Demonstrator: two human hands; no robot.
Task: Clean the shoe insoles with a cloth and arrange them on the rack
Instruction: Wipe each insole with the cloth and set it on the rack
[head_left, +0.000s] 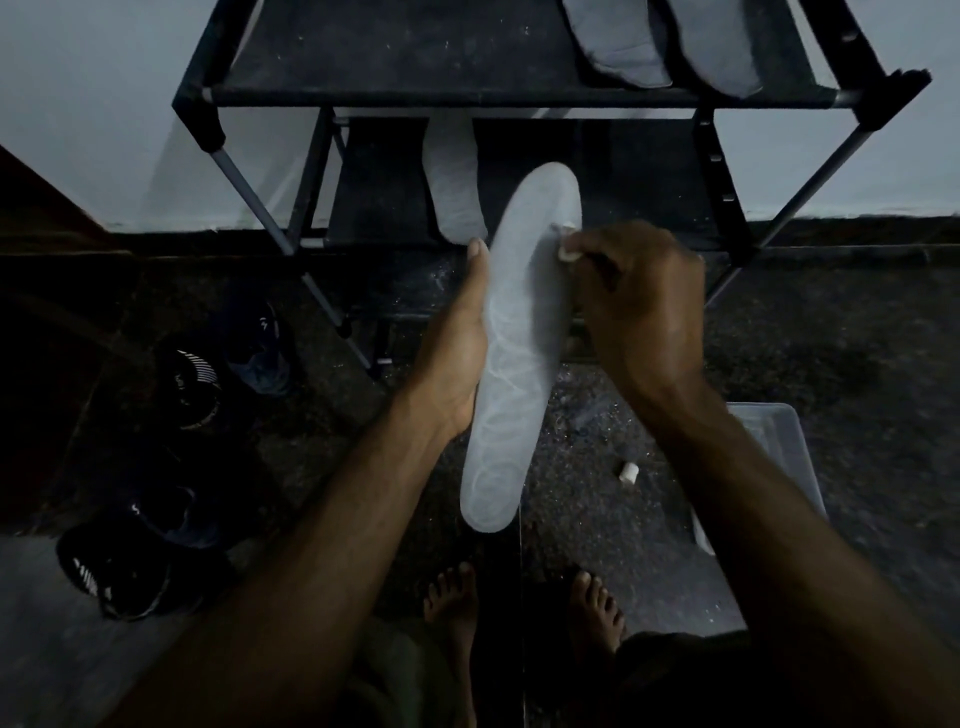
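A pale grey insole (514, 353) is held upright and lengthwise in front of the black shoe rack (457, 96). My left hand (460, 343) grips its left edge, thumb along the side. My right hand (641, 306) is closed on a small white cloth (566, 241) pressed against the insole's upper right edge. Two dark grey insoles (623, 47) lie on the rack's top shelf at the right. Another pale insole (454, 182) rests on the lower shelf, partly behind the held one.
Dark sneakers (130, 566) and more shoes (208, 374) lie on the floor at left. A clear plastic bin (779, 457) sits on the floor at right, with a small white object (627, 472) beside it. My bare feet (519, 608) stand below. The wall rises behind the rack.
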